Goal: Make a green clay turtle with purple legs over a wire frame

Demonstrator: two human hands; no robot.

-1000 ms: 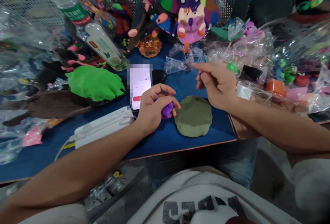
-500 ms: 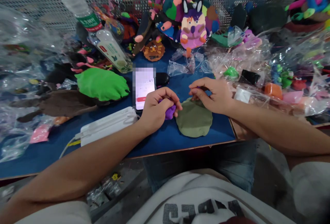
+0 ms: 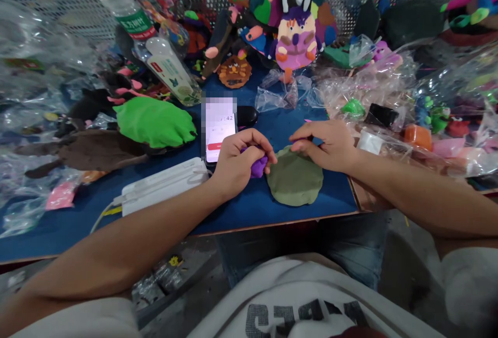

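Purple modelling clay (image 3: 258, 167) sits in my left hand (image 3: 239, 164), whose fingers curl round it. Just to the right, a flat, roundish olive-green clay piece (image 3: 295, 180) lies on the blue table. Over its upper right edge, my right hand (image 3: 329, 143) is closed in a pinch. A sliver of purple clay (image 3: 299, 141) shows between its thumb and fingers, mostly hidden by them. Behind my left hand, a lit phone (image 3: 220, 130) rests on the table.
A white power bank (image 3: 163, 185) with a cable lies left of my arm. Further left is a green clay leaf shape (image 3: 154, 123). Behind stand bottles (image 3: 171, 71) and a purple clay animal figure (image 3: 296, 37). Clear plastic bags (image 3: 385, 84) with clay pieces cover the right side.
My right hand has come down slightly toward the olive piece's upper edge, its pinch closer together. My left hand keeps hold of the purple clay. The whole view has shifted a little.
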